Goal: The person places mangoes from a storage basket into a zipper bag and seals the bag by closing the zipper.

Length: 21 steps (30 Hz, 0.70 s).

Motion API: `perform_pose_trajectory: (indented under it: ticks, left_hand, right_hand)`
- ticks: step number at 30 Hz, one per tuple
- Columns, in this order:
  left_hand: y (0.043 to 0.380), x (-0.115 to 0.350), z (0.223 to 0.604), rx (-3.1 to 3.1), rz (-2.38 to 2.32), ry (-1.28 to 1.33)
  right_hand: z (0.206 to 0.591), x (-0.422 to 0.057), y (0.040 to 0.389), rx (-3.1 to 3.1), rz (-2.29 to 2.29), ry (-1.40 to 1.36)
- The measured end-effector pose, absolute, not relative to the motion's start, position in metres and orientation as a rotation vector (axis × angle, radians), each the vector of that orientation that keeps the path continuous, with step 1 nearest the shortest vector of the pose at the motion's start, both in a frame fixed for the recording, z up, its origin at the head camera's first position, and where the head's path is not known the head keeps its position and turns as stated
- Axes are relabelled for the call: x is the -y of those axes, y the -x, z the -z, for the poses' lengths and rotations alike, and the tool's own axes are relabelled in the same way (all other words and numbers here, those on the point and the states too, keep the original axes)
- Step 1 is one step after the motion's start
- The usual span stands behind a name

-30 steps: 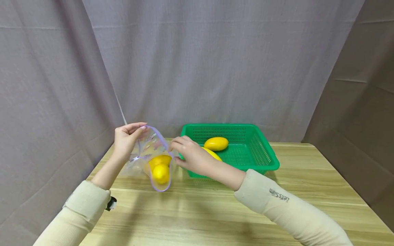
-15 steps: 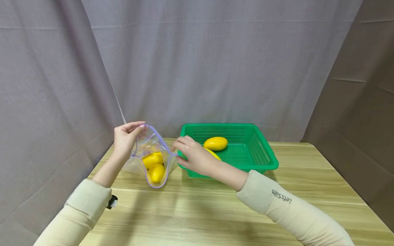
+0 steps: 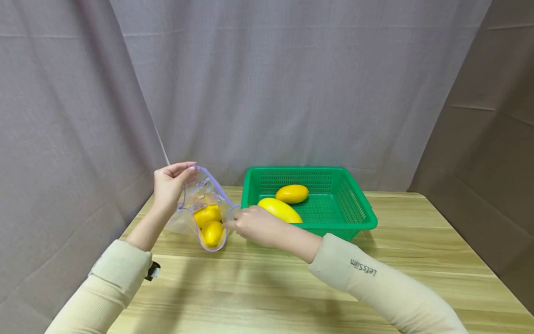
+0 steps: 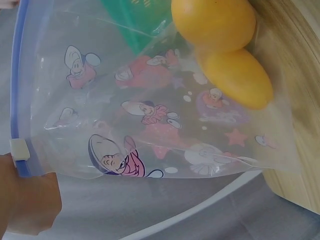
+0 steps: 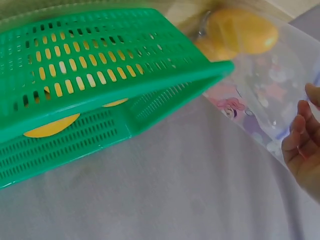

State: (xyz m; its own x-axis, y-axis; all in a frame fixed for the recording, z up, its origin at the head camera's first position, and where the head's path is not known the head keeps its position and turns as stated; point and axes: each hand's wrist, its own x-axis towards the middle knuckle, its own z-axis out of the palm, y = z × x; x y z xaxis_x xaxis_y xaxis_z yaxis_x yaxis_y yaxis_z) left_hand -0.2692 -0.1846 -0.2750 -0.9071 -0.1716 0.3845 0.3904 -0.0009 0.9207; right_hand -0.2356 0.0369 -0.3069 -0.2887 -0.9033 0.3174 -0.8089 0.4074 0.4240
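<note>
My left hand (image 3: 168,188) pinches the upper corner of a clear zip bag (image 3: 200,185) with a purple rim and cartoon prints. The left wrist view shows that bag (image 4: 150,120) close up, with a white slider (image 4: 20,149) near the hand. Inside the bag lie two yellow mango-like fruits, the lower one (image 3: 212,233) near its front rim. At the bag's right side, my right hand (image 3: 256,225) reaches its fingertips to the rim beside this fruit. Whether they pinch the rim is hard to see. The bag's mouth gapes toward the head camera.
A green plastic basket (image 3: 310,226) stands right of the bag, behind my right hand. It holds a larger yellow fruit (image 3: 280,210) near its front wall and a smaller one (image 3: 292,194) behind. The wooden table (image 3: 250,297) extends in front; grey curtains (image 3: 308,93) hang behind.
First the bag's mouth spread and swung to show both fruits. Then my right hand came down and left from the bag's right corner to the rim, uncovering the larger fruit. My left hand barely moved.
</note>
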Motion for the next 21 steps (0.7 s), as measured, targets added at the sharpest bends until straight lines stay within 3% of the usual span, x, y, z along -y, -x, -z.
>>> perform_pose_trajectory:
  ticks: [21]
  left_hand:
    - [0.269,0.209,0.279,2.002,1.815,0.26]
  right_hand:
    - [0.308,-0.028,0.26,2.058,0.199,-1.368]
